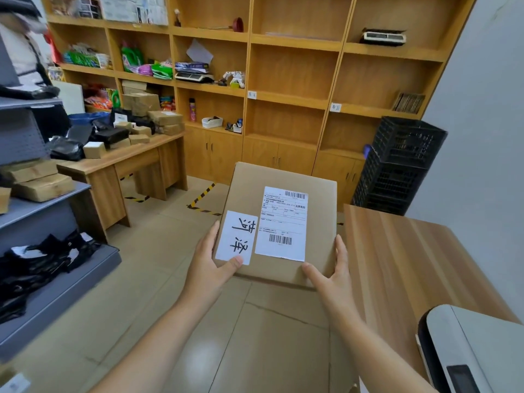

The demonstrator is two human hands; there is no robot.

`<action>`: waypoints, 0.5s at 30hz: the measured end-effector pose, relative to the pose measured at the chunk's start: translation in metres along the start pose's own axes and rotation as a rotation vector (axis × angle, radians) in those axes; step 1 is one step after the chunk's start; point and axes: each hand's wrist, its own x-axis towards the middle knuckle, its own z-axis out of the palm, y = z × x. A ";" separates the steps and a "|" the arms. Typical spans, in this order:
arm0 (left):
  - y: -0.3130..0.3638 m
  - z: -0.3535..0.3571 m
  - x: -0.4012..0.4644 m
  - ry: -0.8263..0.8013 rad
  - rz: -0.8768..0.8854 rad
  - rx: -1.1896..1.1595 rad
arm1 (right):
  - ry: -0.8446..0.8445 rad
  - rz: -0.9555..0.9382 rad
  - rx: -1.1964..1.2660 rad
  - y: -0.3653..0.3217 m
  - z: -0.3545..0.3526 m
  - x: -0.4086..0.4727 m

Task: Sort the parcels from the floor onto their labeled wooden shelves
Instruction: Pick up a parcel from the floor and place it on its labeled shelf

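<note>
We held the cardboard parcel [280, 222] out in front of us, chest-high over the tiled floor [158, 279], at roughly 12 o'clock from our body. Our left hand [211, 260] was wrapped around its near left corner, thumb pressed flat on top over the edge of the handwritten white label [236, 236], fingers curled out of sight underneath. Our right hand [333, 269] cupped the near right corner the same way, thumb on the top face and palm against the side wall. Both hands were partly closed on the box, not clenched.

The printed shipping label [283, 222] lay at the centre of the lid. The box looked stiff and square, its panels flat and uncrushed, so we judged it would take a firm side squeeze without buckling. Its weight we could not read; the relaxed wrists suggested something light to moderate. The plain cardboard offered fair friction, while the glossy labels were likely slicker under the thumbs. Gripping opposite corners with fingers beneath seemed the safest hold.

The wooden shelves [292, 72] stood at 12 o'clock, with small tags [251, 94] on the shelf edges; they were too small to read, perhaps matching the handwritten characters. A table [411, 265] sat at 3 o'clock.
</note>
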 end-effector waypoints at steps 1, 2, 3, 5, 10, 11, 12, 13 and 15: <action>-0.003 0.004 0.014 0.002 0.005 0.019 | -0.005 0.010 0.007 0.003 0.003 0.014; -0.005 0.009 0.028 0.002 0.016 0.027 | -0.006 0.017 0.001 0.006 0.005 0.028; -0.008 0.014 0.042 -0.002 0.031 0.032 | -0.006 0.024 -0.012 0.008 0.008 0.042; -0.015 0.024 0.074 -0.023 0.059 0.045 | -0.005 0.037 -0.030 0.011 0.015 0.073; -0.035 0.038 0.169 -0.087 0.102 0.053 | -0.002 0.019 -0.079 0.015 0.038 0.159; -0.037 0.039 0.190 -0.096 0.100 0.048 | 0.002 0.013 -0.090 0.014 0.044 0.176; -0.040 0.038 0.209 -0.106 0.091 0.049 | 0.005 0.008 -0.104 0.013 0.051 0.194; -0.044 0.037 0.233 -0.119 0.085 0.049 | 0.009 0.003 -0.119 0.013 0.060 0.214; -0.048 0.036 0.262 -0.139 0.075 0.057 | 0.007 -0.004 -0.146 0.011 0.071 0.238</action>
